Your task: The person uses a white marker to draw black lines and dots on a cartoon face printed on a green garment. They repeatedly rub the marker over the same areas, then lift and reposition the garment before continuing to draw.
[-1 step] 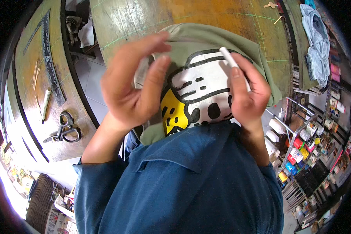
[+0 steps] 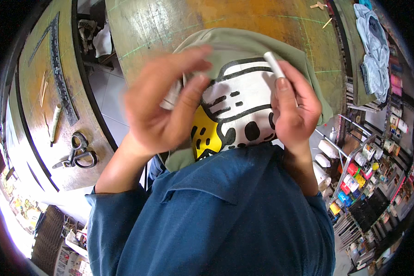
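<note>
An olive-green garment (image 2: 287, 50) lies in front of me on the table, with a painted black, white and yellow cartoon print (image 2: 244, 99) on it. Over the print's right side, my right hand (image 2: 296, 106) pinches a short white stick (image 2: 273, 63) between thumb and fingers; whether it is chalk or a pen does not show. My left hand (image 2: 163, 101), smeared by motion, hovers over the garment's left part with thumb and fingers apart and nothing in it. It hides part of the yellow area of the print.
The worn wooden table (image 2: 147, 27) extends beyond the garment. On a side table at left lie black scissors (image 2: 80, 149), a black set square (image 2: 62, 73) and a rolled tube (image 2: 55, 117). Light blue cloth (image 2: 372, 55) lies at far right, above a rack of paint bottles (image 2: 349, 184).
My left hand has shifted slightly right and down over the garment. The right hand has moved a little to the right, still pinching the white stick.
</note>
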{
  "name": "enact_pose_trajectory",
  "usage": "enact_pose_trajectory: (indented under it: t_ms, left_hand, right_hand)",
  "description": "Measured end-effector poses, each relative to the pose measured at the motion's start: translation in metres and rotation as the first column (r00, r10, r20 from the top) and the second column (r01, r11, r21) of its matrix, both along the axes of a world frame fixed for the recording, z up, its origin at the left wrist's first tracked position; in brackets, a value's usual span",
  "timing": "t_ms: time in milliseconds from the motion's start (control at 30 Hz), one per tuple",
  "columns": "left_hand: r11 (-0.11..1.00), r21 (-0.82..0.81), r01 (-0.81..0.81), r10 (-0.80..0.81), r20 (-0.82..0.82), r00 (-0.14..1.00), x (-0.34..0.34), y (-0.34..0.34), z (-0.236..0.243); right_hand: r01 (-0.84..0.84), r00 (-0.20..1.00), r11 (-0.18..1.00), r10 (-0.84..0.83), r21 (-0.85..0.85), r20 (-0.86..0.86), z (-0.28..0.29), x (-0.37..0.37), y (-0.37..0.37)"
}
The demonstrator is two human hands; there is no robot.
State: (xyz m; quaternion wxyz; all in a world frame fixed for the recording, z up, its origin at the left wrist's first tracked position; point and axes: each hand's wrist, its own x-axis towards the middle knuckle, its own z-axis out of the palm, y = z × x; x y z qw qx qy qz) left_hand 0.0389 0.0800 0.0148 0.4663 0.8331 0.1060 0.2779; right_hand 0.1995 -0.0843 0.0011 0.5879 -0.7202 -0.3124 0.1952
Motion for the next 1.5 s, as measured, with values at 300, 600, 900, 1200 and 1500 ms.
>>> enact_pose_trajectory:
  t_ms: [300, 600, 900, 1200, 1500]
  left_hand:
    - [0.712, -0.702, 0.031, 0.043, 0.087, 0.995, 0.039, -0.024, 0.001]
    - [0.921, 0.344, 0.184, -0.138, -0.154, 0.978, 0.027, -0.001, -0.02]
    - [0.968, 0.214, -0.132, 0.16, -0.122, 0.98, 0.018, -0.001, -0.021]
    - [0.981, 0.023, -0.191, 0.189, -0.291, 0.938, 0.015, -0.016, -0.02]
    - [0.985, 0.173, -0.016, 0.053, -0.209, 0.977, 0.019, -0.008, -0.02]
  right_hand:
    - [0.012, 0.83, 0.878, 0.258, 0.478, -0.494, 0.003, 0.016, 0.043]
    - [0.136, 0.675, 0.906, 0.211, 0.401, -0.707, 0.002, 0.018, 0.042]
    - [0.138, 0.748, 0.926, 0.135, 0.351, -0.65, -0.005, 0.016, 0.044]
    - [0.103, 0.832, 0.943, 0.092, 0.317, -0.547, -0.009, 0.013, 0.046]
    - [0.1, 0.861, 0.961, 0.046, 0.258, -0.506, -0.006, 0.012, 0.047]
